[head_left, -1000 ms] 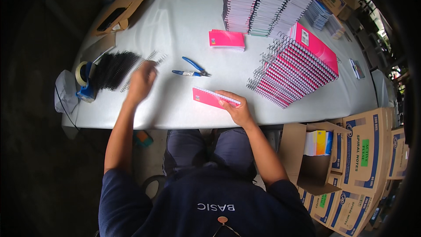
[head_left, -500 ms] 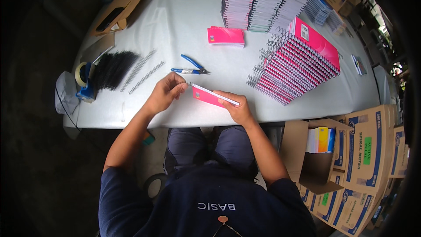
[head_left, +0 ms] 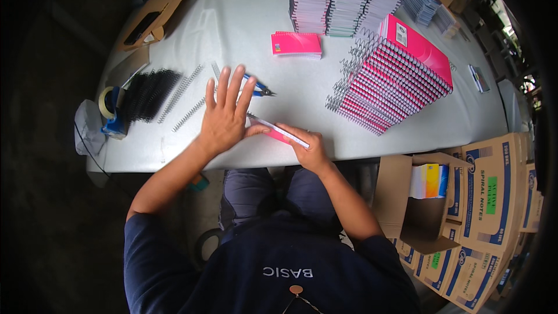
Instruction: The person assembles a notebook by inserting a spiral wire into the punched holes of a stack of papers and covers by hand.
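My right hand [head_left: 311, 150] grips a small pink notebook [head_left: 278, 135] at its right end, above the front of the table, its white page edge tilted up. My left hand [head_left: 228, 110] is open, fingers spread and pointing away from me, with the thumb at the notebook's left end. A bit of spiral wire shows at that end; the rest is hidden behind the hand. Just beyond my left fingers lie blue-handled cutting pliers [head_left: 261, 88], partly covered. Loose metal spiral coils [head_left: 181, 93] rest on the table to the left.
Farther left are a pile of black coils [head_left: 150, 96] and a blue tape dispenser [head_left: 112, 110]. A pink notebook stack [head_left: 296, 45] lies ahead. Spiral-bound pink notebooks [head_left: 395, 81] rise on the right, before tall notebook stacks [head_left: 343, 0]. An open carton [head_left: 392, 197] stands at lower right.
My left hand has gone from a pinch at the wire to spread fingers, reaching across the pliers. The notebook has shifted slightly left and toward me in my right hand.
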`<state>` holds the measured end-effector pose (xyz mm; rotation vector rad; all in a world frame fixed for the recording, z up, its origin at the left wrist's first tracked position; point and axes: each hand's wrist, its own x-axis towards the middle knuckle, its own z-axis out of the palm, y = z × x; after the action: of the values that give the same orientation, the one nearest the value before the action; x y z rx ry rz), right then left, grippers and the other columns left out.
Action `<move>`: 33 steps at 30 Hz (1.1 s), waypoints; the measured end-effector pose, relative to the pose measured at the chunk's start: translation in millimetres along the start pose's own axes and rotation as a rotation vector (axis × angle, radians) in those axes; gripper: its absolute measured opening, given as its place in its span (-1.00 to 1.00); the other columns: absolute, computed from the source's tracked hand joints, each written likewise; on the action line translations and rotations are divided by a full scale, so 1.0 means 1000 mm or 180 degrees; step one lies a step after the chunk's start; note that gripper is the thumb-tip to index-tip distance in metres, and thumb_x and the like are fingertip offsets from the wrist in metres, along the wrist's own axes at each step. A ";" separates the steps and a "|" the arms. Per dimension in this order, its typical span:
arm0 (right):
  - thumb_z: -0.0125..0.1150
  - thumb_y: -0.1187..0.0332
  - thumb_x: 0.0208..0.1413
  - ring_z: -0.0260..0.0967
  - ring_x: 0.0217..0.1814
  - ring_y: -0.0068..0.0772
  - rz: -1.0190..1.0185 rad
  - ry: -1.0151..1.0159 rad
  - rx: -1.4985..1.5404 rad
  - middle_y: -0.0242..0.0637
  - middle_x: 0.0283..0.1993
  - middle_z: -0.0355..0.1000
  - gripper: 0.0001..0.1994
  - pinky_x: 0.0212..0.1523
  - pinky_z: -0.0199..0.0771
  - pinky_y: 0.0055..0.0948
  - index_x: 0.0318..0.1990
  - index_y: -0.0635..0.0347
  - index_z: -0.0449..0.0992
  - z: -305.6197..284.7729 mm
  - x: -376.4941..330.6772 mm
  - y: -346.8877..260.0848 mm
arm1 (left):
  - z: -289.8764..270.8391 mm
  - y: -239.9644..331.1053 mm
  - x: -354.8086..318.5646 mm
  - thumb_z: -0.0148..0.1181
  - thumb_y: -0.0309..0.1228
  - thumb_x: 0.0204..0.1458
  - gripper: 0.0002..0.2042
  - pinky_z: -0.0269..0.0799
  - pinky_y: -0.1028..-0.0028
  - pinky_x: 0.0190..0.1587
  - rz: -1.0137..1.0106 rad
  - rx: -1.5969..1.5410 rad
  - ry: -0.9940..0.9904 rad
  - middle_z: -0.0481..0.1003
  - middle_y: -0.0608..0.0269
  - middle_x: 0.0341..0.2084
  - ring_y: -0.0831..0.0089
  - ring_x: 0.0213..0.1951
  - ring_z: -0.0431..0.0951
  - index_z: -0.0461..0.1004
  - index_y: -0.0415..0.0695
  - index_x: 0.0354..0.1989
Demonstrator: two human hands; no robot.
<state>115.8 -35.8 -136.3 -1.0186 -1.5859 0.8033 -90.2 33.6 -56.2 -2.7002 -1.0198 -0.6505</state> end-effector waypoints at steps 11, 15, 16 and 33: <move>0.05 0.70 -0.08 0.47 -0.08 -0.14 -0.0295 0.0250 -0.0165 -0.13 -0.06 0.47 -0.59 -0.09 0.47 -0.32 -0.01 0.22 0.47 0.034 -0.026 -0.016 | 0.073 0.019 -0.102 -0.16 0.38 -0.13 0.06 -0.35 -0.29 0.16 -0.0216 -0.0126 0.0008 -0.05 -0.45 0.22 -0.31 0.29 -0.18 -0.03 -0.50 0.21; 0.05 0.70 -0.10 0.44 -0.02 -0.17 -0.0596 0.0277 -0.0276 -0.16 -0.02 0.46 -0.58 -0.04 0.45 -0.32 -0.02 0.21 0.48 0.031 -0.030 -0.010 | 0.051 0.022 -0.094 -0.32 0.45 -0.15 0.05 -0.63 -0.24 0.19 0.0400 0.0328 0.0643 -0.12 -0.38 0.26 -0.35 0.30 -0.32 -0.01 -0.33 0.27; 0.06 0.70 -0.11 0.44 0.00 -0.20 -0.0411 0.0142 -0.0391 -0.17 -0.01 0.45 -0.57 -0.02 0.44 -0.33 -0.01 0.21 0.48 0.030 -0.034 -0.013 | 0.043 0.012 -0.070 -0.33 0.46 -0.15 0.05 -0.63 -0.24 0.20 -0.0111 0.0298 0.1133 -0.15 -0.38 0.27 -0.38 0.29 -0.33 -0.01 -0.34 0.27; 0.11 0.68 -0.12 0.45 -0.03 -0.18 -0.0987 0.0222 -0.0613 -0.18 -0.01 0.45 -0.56 -0.05 0.47 -0.33 0.00 0.23 0.45 0.023 -0.027 -0.003 | 0.047 0.038 -0.071 -0.14 0.42 -0.16 0.09 -0.28 -0.20 0.22 0.1272 -0.0693 0.0697 -0.14 -0.59 0.18 -0.44 0.22 -0.11 -0.04 -0.48 0.21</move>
<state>95.6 -61.3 -149.7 -0.8940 -1.7306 0.4059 -96.2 -21.1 -131.3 -2.8085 -0.3586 -0.9906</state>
